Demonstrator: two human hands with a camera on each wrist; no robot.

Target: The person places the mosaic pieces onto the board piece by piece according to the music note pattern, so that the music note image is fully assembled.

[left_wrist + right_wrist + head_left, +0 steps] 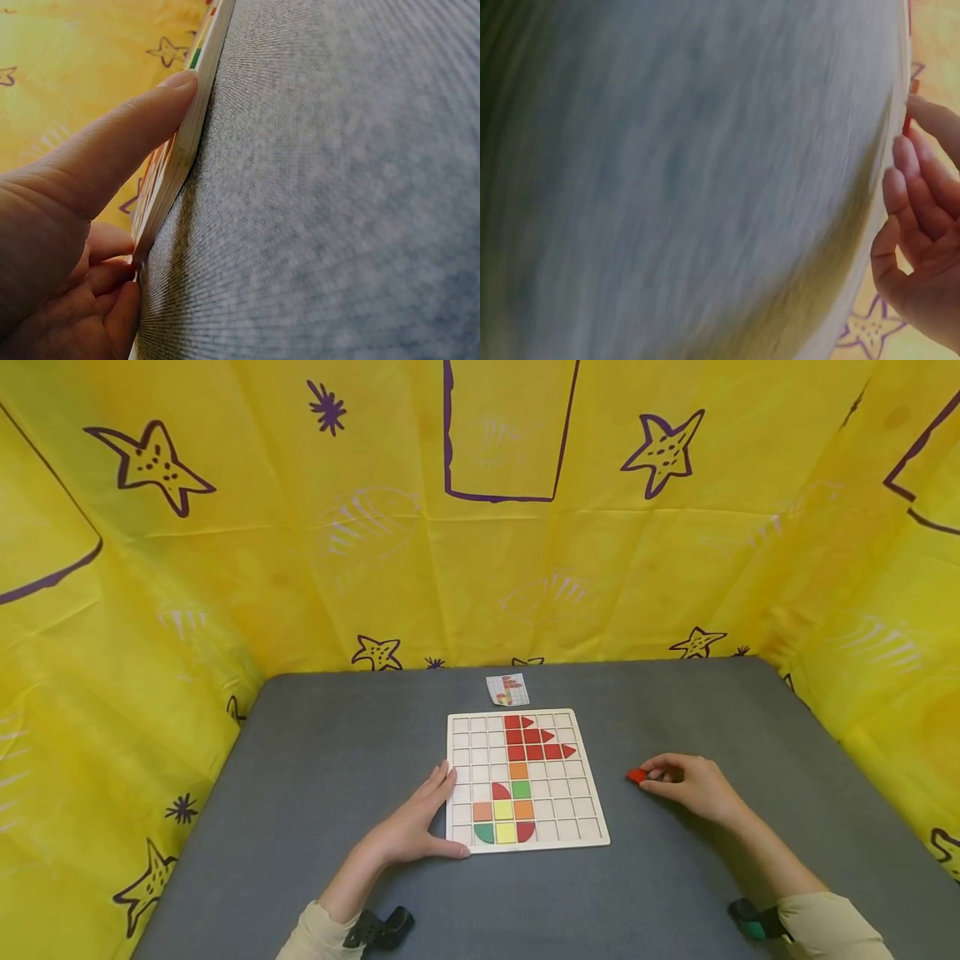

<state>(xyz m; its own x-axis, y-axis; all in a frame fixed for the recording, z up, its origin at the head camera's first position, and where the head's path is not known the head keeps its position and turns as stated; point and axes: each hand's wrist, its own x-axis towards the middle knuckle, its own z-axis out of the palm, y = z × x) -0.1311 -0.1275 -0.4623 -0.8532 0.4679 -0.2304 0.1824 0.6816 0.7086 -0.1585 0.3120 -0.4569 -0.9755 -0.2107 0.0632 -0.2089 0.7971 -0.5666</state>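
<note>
A pale wooden grid board [588, 789] lies on the table, with coloured tiles set in its cells. My left hand [412, 822] is spread around the near-left corner, fingers along the left side and thumb on the near edge. In the left wrist view, the thumb [135, 135] lies against the board's rim [176, 169]. To the right of the board, my right hand [693, 785] pinches a small red tile [636, 775] between thumb and fingertips, close over the table. In the right wrist view, only a sliver of that tile [910, 112] shows at the fingertips.
A small card [507, 689] printed with a coloured grid pattern lies just behind the board. The grey table [345, 735] is bordered at the back and sides by yellow cloth [480, 585] with starfish drawings.
</note>
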